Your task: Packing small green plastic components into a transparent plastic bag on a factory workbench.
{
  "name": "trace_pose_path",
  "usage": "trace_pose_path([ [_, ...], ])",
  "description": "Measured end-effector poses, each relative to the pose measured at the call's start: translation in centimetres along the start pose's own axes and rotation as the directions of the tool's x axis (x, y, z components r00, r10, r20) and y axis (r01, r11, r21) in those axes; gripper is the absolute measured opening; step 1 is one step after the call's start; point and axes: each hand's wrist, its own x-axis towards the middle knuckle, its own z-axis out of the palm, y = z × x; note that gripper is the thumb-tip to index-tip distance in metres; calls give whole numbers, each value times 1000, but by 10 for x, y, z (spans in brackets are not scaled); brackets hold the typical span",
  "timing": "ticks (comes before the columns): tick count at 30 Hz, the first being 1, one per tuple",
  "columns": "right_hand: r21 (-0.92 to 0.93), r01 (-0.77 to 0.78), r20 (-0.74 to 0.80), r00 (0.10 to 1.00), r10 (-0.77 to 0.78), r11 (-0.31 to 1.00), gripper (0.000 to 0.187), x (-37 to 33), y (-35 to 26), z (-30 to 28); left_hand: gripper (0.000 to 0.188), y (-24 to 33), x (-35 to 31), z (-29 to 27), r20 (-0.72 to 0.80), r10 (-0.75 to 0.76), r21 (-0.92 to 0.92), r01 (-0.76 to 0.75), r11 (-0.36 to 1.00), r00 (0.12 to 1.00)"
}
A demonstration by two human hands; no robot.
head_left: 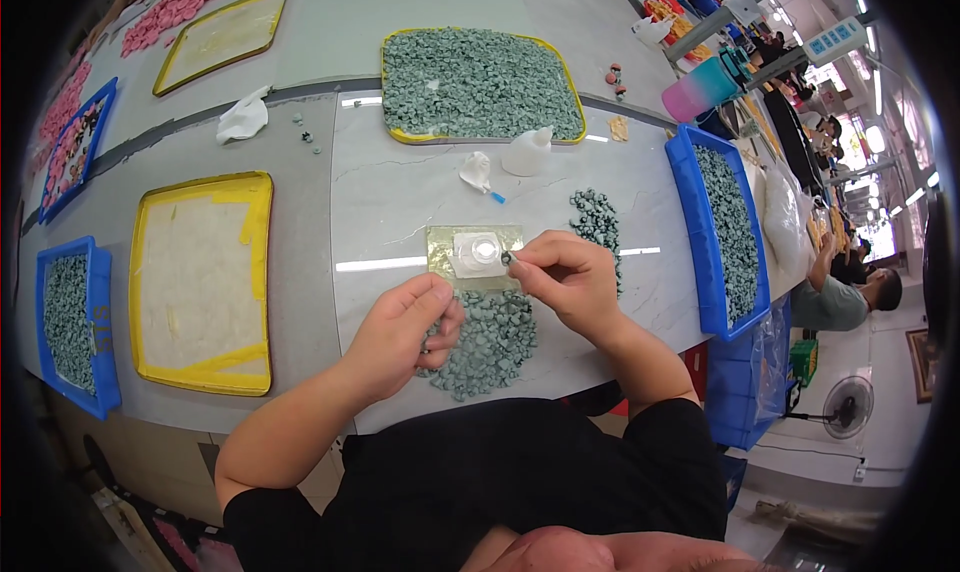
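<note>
Your right hand [568,277] pinches a small dark green piece [506,258] at its fingertips — just right of the round white dish [478,251] near the worktop's front edge — while your left hand [405,324], fingers curled, rests on the grey-green pile [490,340].

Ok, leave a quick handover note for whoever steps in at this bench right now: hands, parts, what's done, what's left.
Right hand: pinching one small green piece beside the white dish on the gold sheet.
Left hand: fingers in the near pile of green pieces, grip unclear.
Done, apparently: a smaller pile lies right of the sheet.
Left: the near pile, plus the full yellow tray and blue bin.
</note>
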Motion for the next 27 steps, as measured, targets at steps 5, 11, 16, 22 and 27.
trace_pose_path([
  [5,297,-265,76,964,254,917,6,-2,-9,7,27,-5,0,3,-6,16,65,-15,998,1000],
  [11,-80,150,28,989,-148,985,12,-2,-9,17,31,-10,0,3,-1,-27,-4,27,1000,1000],
  [16,-337,493,78,863,-498,802,21,-5,-6,22,32,-13,2,7,-11,-33,-30,32,999,999],
  [22,-348,685,251,726,-641,640,28,-3,-5,17,31,-14,3,9,-5,-48,-38,47,998,999],
  [27,-382,716,317,696,-644,585,30,-4,-5,16,30,-13,3,8,18,-66,-48,67,997,998],
])
